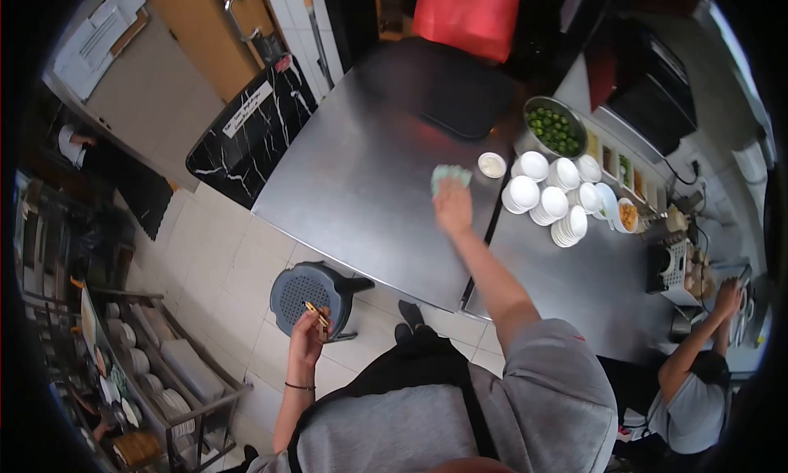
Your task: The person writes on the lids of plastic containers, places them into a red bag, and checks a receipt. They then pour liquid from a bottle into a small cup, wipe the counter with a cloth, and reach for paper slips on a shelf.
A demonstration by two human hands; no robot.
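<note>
On the steel table, my right hand presses down on a pale green cloth, its fingers over the cloth's near part. A small white dish stands just right of the cloth. My left hand is raised over a grey stool, closed on a small yellowish-brown object whose kind I cannot make out. Stacks of white bowls stand to the right, beyond the seam between the tables.
A metal bowl of green fruit and a dark tray are at the far side. A rack with dishes stands at lower left. A co-worker works at the right; another person is far left.
</note>
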